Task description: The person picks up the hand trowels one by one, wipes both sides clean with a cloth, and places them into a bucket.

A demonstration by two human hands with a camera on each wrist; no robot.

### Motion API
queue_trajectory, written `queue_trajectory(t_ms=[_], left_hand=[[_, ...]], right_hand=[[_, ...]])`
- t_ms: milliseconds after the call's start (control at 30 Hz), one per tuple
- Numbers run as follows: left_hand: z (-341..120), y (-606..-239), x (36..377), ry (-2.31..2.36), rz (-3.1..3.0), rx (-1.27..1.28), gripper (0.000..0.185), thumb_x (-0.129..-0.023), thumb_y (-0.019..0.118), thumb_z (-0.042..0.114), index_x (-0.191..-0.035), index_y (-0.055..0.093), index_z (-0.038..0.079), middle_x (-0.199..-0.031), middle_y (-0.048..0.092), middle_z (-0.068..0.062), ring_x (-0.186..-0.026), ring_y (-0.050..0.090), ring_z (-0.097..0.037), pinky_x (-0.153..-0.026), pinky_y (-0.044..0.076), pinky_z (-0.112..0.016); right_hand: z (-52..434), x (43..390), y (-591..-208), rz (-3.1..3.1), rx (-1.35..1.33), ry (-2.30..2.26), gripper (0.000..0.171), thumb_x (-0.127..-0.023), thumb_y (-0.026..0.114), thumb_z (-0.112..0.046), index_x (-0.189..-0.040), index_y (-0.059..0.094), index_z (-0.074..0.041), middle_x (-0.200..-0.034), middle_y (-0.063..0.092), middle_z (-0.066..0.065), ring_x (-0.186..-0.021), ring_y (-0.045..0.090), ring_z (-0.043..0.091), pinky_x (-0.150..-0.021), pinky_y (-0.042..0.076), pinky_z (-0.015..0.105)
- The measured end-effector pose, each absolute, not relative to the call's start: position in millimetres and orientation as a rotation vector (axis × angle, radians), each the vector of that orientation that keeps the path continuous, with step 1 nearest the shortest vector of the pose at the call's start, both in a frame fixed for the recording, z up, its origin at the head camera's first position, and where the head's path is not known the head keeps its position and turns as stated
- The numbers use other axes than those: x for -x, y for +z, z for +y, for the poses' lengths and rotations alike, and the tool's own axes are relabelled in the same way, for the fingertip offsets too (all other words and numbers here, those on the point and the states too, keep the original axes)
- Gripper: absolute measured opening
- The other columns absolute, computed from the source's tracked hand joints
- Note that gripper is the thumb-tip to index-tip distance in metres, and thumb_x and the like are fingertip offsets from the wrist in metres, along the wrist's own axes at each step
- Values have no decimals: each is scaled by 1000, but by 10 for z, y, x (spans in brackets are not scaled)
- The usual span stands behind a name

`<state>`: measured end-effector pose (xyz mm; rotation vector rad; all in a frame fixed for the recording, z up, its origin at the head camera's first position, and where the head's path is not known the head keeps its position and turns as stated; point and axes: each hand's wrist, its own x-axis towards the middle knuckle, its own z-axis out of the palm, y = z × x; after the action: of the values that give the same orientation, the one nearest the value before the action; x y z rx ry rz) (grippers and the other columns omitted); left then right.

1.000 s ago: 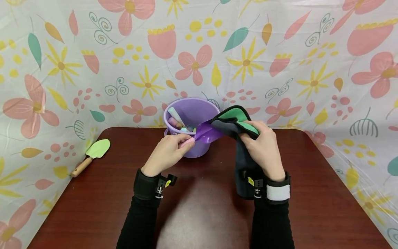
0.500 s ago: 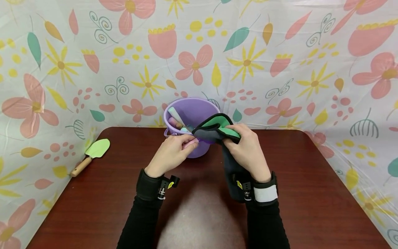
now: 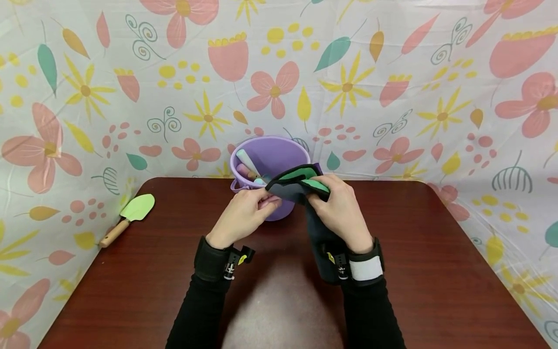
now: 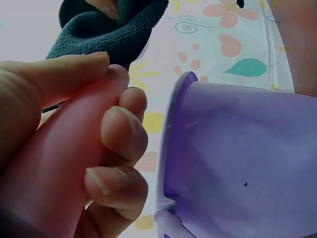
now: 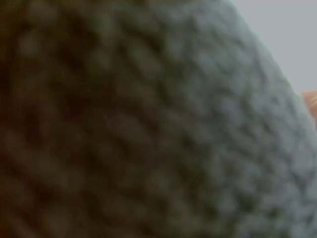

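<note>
Item: pink-handled scoop (image 4: 59,163), handle pinched in our left hand (image 3: 244,215), blade wrapped by the dark cloth (image 3: 296,186), green-lined, which our right hand (image 3: 342,215) grips, mid-desk. No legible writing. Just behind: purple bucket (image 3: 272,155) holding toys. Far left on the desk (image 3: 131,291): green spade (image 3: 128,218), wooden handle.

Cloth (image 3: 301,186): knitted terry-like fabric, matt, nubbly; dark grey with green face. Pail (image 3: 270,160): smooth purple plastic, slight sheen. Trowel handle (image 4: 54,163): smooth pink plastic. Table (image 3: 436,271): glossy wood-grain. Backdrop (image 3: 392,72): shiny plastic sheeting.
</note>
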<state>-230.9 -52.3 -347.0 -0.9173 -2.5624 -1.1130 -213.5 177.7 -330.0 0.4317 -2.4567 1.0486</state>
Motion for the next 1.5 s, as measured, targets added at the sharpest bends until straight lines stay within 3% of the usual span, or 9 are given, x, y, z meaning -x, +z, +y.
queue_trajectory(t_ms=[133,400,800,900,1100,1267,1500], left_hand=[[-521,-3470,2302,-1108,-2577,925,14,-97,63,29,-87,67,20,-62,34,12,-58,39,-4,-57,34,-26],[-526,-3470,2299,-1075,-2566,962,18,-99,59,30,-84,60,20,-64,30,9,-58,37,-6,-58,33,-28],[-522,-3465,2286,-1096,-2604,955,17,-98,60,33,-86,62,22,-62,32,10,-57,36,-6,-58,33,-28],[-532,-3436,2265,-1126,-2603,964,18,-98,60,36,-87,64,22,-63,34,9,-57,37,-6,-58,34,-29],[-544,-3391,2255,-1148,-2595,950,19,-98,60,36,-90,66,20,-64,38,8,-57,39,-7,-58,35,-29],[-558,-3395,2267,-1146,-2606,927,20,-98,59,36,-89,65,20,-63,38,8,-56,39,-7,-57,33,-28],[-563,-3422,2295,-1149,-2595,902,18,-99,59,34,-88,64,21,-63,34,8,-56,37,-7,-57,33,-28]], right_hand=[[1816,2146,-3310,-2461,-412,1049,22,-87,69,-7,-108,70,-3,-108,65,10,-100,60,28,-88,46,44],[1961,2182,-3316,-2448,-338,1081,22,-90,69,-10,-112,70,-5,-108,65,12,-101,60,28,-89,45,46],[2268,2185,-3304,-2454,-115,1140,32,-93,61,-10,-125,62,-4,-126,59,18,-110,56,35,-92,42,51],[2363,2145,-3266,-2441,-45,1215,34,-95,60,-12,-128,61,-5,-128,57,18,-106,55,33,-87,42,48],[2504,2064,-3209,-2381,13,1297,31,-96,63,-23,-124,63,-9,-118,62,13,-92,53,20,-78,40,34],[2548,2015,-3194,-2344,-16,1334,33,-95,65,-28,-124,64,-11,-117,62,10,-91,53,18,-76,40,29],[2448,1939,-3114,-2338,-127,1279,29,-93,68,-23,-121,67,-13,-114,64,6,-92,54,15,-78,40,26]])
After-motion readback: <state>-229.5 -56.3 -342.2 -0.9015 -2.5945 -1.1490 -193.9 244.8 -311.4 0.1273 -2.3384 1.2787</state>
